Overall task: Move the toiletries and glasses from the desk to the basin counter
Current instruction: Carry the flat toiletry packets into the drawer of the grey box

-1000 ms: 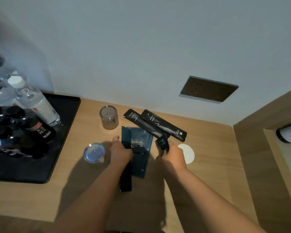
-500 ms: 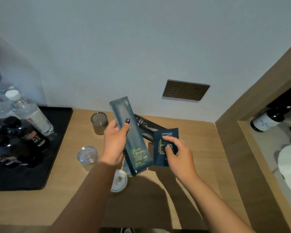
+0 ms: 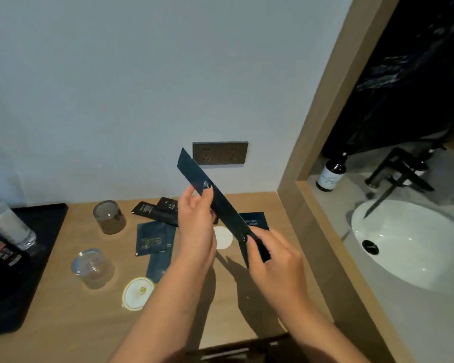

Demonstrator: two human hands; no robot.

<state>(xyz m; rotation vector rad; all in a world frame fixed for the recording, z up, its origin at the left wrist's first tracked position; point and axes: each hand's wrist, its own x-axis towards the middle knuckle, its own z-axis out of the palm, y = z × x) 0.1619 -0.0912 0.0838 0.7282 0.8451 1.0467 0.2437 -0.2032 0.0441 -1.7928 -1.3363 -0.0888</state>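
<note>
Above the wooden desk (image 3: 252,305), my left hand (image 3: 197,226) pinches the middle of a long dark blue packet (image 3: 222,205), which slants from upper left to lower right. My right hand (image 3: 275,260) grips that packet's lower end together with a small square blue packet (image 3: 256,220) behind it. On the desk lie two black sachets (image 3: 155,209) and two more blue packets (image 3: 152,238). Two short glasses stand left of them, one farther back (image 3: 109,217) and one nearer (image 3: 93,268). The basin counter (image 3: 404,310) with its white sink (image 3: 414,242) is at the right.
A wooden partition (image 3: 323,132) separates desk and basin. A black faucet (image 3: 396,171) and a dark pump bottle (image 3: 330,174) stand behind the sink. A black tray (image 3: 40,231) with bottles fills the left. Two round paper discs (image 3: 138,293) lie on the desk, and a socket plate (image 3: 220,153) is on the wall.
Both hands rose from the desk with packets. The long packet tilted over and my right hand took its lower end while keeping the small packet. The view swung right toward the basin.
</note>
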